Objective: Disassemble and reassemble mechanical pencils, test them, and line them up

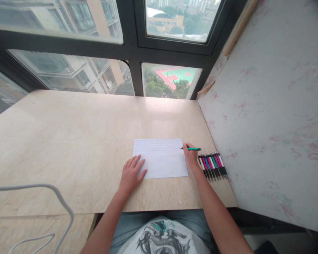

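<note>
A white sheet of paper (161, 158) with lines of handwriting along its top lies on the beige tabletop (82, 148). My left hand (131, 173) rests flat on the sheet's lower left corner, fingers spread. My right hand (190, 157) is closed round a teal pen (193, 149), whose tip touches the paper's upper right edge. Just right of that hand, a row of several pens (212, 165) in pink, blue, green and white lies side by side on the table.
A floral-patterned wall (267, 116) closes off the right side. Dark-framed windows (132, 49) stand behind the table's far edge. A white cable (55, 197) loops over the near left corner. The table's front edge runs just above my lap.
</note>
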The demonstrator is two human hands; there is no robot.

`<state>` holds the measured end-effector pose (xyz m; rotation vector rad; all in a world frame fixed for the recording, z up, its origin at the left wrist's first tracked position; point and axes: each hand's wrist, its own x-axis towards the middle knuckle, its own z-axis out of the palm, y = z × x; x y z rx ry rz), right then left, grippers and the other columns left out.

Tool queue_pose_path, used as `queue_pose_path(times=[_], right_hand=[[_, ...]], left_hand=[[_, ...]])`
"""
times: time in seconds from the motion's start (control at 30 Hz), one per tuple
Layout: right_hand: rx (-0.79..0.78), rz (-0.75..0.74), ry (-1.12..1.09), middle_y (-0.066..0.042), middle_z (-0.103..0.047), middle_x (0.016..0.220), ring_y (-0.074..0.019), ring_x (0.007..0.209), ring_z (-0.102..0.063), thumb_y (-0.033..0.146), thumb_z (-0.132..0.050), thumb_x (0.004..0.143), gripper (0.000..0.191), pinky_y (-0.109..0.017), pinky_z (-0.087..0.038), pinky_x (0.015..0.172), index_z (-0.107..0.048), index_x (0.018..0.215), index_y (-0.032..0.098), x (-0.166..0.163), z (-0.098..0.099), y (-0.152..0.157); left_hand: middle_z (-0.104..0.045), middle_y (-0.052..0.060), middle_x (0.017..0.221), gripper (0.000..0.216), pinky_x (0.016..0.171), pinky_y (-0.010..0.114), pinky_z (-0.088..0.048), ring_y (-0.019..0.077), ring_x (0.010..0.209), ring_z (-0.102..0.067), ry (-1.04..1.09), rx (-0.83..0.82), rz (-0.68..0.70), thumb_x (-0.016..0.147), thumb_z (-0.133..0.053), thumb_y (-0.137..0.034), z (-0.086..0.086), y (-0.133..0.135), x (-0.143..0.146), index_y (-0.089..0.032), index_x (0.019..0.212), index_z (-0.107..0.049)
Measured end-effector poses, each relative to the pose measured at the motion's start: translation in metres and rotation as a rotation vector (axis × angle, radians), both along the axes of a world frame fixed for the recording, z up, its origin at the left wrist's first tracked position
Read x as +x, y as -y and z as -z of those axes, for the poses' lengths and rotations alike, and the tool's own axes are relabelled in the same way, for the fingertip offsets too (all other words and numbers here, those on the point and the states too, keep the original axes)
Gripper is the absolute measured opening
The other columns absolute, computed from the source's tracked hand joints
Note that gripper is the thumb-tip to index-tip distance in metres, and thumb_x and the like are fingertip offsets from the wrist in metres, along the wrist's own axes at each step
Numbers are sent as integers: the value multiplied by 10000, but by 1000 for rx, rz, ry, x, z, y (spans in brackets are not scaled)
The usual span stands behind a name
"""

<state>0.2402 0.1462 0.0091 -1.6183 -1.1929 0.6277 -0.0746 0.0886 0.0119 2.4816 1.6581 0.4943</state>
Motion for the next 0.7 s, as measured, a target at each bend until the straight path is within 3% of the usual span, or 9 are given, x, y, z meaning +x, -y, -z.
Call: queue_pose_path(times=[0.17,0.43,0.7], right_hand=[[21,0,97,41,-413,503,-119,511,-359,453,-489,858,401,-254,-269,514,-429,550,203,1,10,-2],[10,-53,145,23,-509,556,-125,529,-441,458,-476,890,368,-237,-321,519,-536,646,188,0,9,4],[7,-31,206,33,-418,517,-117,521,-370,468,-479,873,415,-242,-267,500,-443,560,198,1,15,-1]], left_hand=[[-514,104,1404,377,1047,501,-352,316,1250,-456,-6,-1,3,893,-519,-374,2,0,-1,-252,1237,-612],[-515,113,1396,381,1031,505,-365,322,1242,-448,-16,4,11,887,-527,-389,0,0,0,-247,1229,-616],[-514,118,1386,441,1027,512,-368,327,1226,-451,-3,-8,13,846,-579,-427,-2,0,0,-258,1253,-602]])
